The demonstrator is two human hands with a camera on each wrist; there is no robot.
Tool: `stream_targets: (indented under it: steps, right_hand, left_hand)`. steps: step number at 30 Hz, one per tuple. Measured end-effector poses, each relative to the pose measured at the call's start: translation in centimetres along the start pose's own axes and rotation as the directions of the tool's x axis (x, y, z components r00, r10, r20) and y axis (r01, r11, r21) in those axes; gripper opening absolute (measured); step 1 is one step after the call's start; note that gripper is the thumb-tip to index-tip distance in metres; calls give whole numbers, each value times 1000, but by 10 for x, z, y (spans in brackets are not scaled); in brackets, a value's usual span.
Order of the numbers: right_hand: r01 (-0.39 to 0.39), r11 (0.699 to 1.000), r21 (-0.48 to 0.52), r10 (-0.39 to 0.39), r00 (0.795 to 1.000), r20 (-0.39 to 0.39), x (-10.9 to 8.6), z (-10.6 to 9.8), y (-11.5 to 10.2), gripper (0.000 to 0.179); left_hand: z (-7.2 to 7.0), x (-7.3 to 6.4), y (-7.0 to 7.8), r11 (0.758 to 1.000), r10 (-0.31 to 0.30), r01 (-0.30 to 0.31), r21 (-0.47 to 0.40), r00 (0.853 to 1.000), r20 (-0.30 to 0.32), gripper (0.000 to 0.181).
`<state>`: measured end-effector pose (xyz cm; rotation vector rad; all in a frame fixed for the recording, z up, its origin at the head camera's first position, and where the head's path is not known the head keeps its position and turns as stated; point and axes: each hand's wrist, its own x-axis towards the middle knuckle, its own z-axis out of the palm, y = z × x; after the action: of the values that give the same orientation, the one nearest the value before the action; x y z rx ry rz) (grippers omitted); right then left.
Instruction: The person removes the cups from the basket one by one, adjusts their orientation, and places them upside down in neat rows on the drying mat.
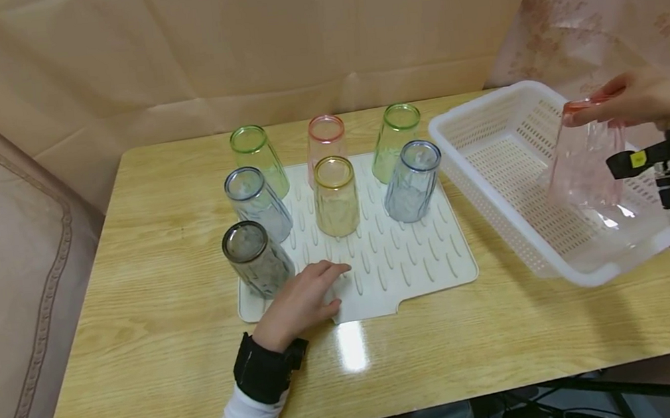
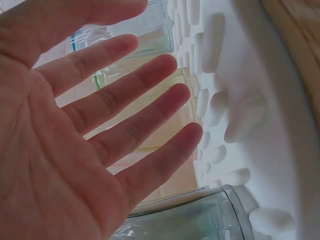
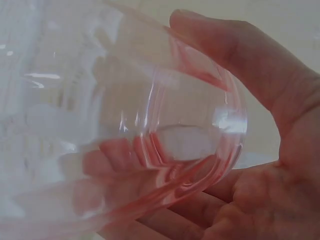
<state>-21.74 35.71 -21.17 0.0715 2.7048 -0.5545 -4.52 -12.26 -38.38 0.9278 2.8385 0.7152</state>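
My right hand [image 1: 634, 103] grips a clear pink drinking glass [image 1: 584, 158] by its base, mouth down, over the white basket [image 1: 486, 201]. In the right wrist view, the thumb lies on one side of the pink glass [image 3: 190, 135] and the other fingers show through its far side. My left hand [image 1: 304, 299] hovers at the front of the white drying mat [image 1: 407, 262], fingers spread and holding nothing. Beside it stands an upside-down grey glass [image 1: 258, 260]. In the left wrist view, the left palm [image 2: 100, 115] faces the camera, with glasses and mat ridges behind.
Upturned on the mat are two blue glasses [image 1: 258, 203] [image 1: 413, 181], a yellow glass [image 1: 336, 195], a pink glass [image 1: 326, 144] and two green glasses [image 1: 260, 155] [image 1: 395, 137]. The wooden table [image 1: 155, 287] meets a cloth backdrop [image 1: 271, 47] behind.
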Motion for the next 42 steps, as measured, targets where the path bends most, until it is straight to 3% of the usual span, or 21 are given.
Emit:
stream_targets:
  steps: [7,11,21,26,31,37,42]
  right_hand:
    - [39,999,18,-38,999,-28,-5,-2,-9,84]
    - [21,1000,6,-21,998,-57,-14,-1,-16,91]
    - [23,1000,-5,-23,979,-201,-32,2,-35,93]
    - [78,997,-5,-77,969,-234,-40,4,-49,86]
    - [169,985,34,-152,947,-284,-49,9,-62,74]
    - [221,974,41,-198,930,-310,-58,18,-74,75]
    - [327,944,41,-299,903,-308,-63,25,-86,62]
  left_hand:
    - [1,-3,2,999,-38,39,-26,999,21,51]
    - [4,-5,2,998,-52,53,-38,998,34,51]
    - [7,-6,2,994,-68,70,-80,997,25,52]
    - [9,-7,2,996,-55,56,-75,998,8,52]
    - [10,-8,2,996,-56,56,-70,998,2,52]
    - [10,-8,2,996,-60,60,-70,998,8,51]
    - [9,-9,2,996,-52,51,-75,999,-4,51]
